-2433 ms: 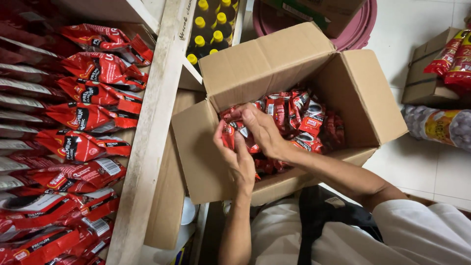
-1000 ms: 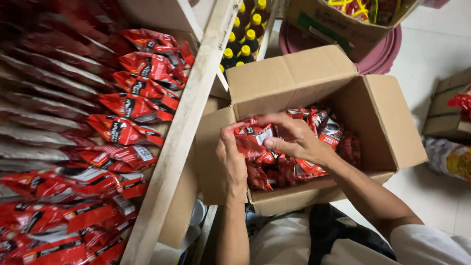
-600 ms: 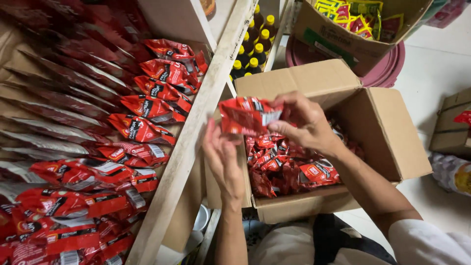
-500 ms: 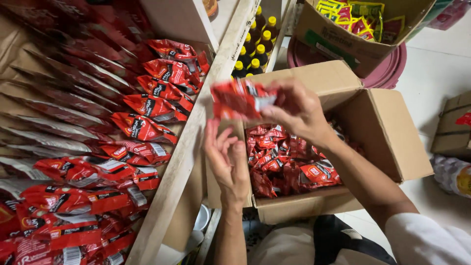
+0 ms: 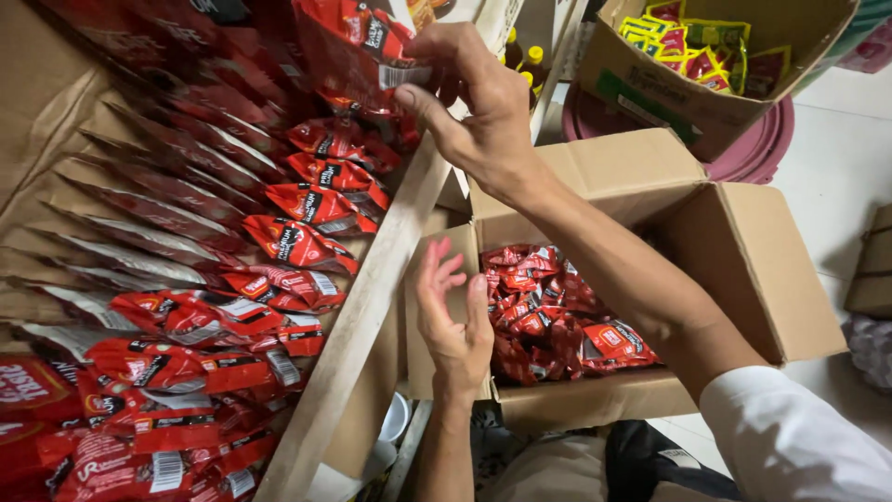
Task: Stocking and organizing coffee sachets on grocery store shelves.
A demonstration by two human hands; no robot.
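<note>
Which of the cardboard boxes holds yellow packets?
The tilted box at the top right, on the pink tub. The open box by the hands holds only red packets.

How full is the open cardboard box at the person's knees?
Partly full. The cardboard box has its flaps open, and red packets cover the bottom in a low pile, with much bare inner wall above them.
</note>
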